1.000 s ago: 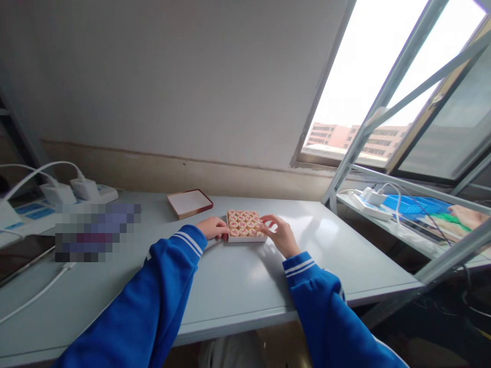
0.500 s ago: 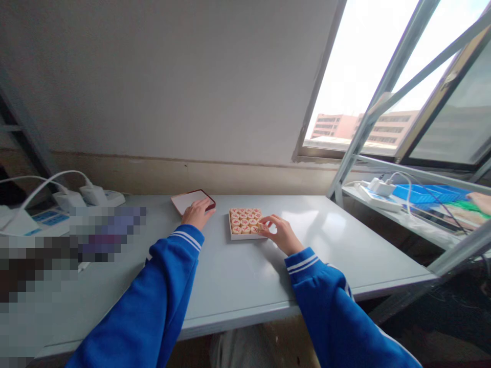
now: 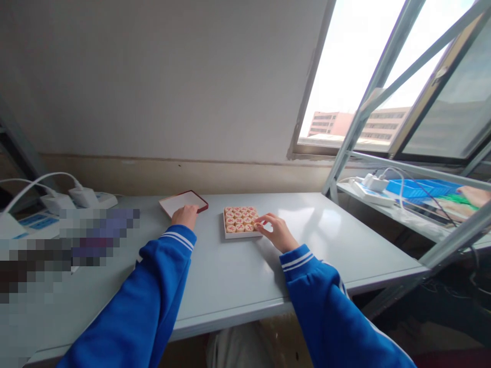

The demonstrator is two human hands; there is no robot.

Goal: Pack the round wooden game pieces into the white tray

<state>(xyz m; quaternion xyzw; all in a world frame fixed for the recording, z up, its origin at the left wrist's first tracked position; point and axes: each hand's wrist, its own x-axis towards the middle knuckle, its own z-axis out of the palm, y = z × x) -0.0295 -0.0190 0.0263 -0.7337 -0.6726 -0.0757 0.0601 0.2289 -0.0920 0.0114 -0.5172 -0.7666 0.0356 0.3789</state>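
Observation:
Round Chinese chess pieces (image 3: 239,221), pale with red characters, lie in rows in a shallow white box (image 3: 242,235) at the middle of the desk. My right hand (image 3: 279,232) is at the box's near right corner, thumb and finger pinched on one chess piece (image 3: 258,226) there. To the left, a box lid (image 3: 180,201) lies with its white inside up and a dark red rim. My left hand (image 3: 184,216) is closed over the near edge of this lid, its fingertips hidden from me.
The grey desk (image 3: 230,278) runs back to a wall. Power strips with white plugs (image 3: 82,195) are at the left, near a pixelated patch. A metal frame (image 3: 347,133) rises at the right. Beyond it are another power strip (image 3: 374,194) and a blue tray (image 3: 412,189).
My left hand's fingers, outstretched over the lid before, are now curled at its edge, and the lid has turned slightly. My right hand stays at the box corner. The view has shifted a little.

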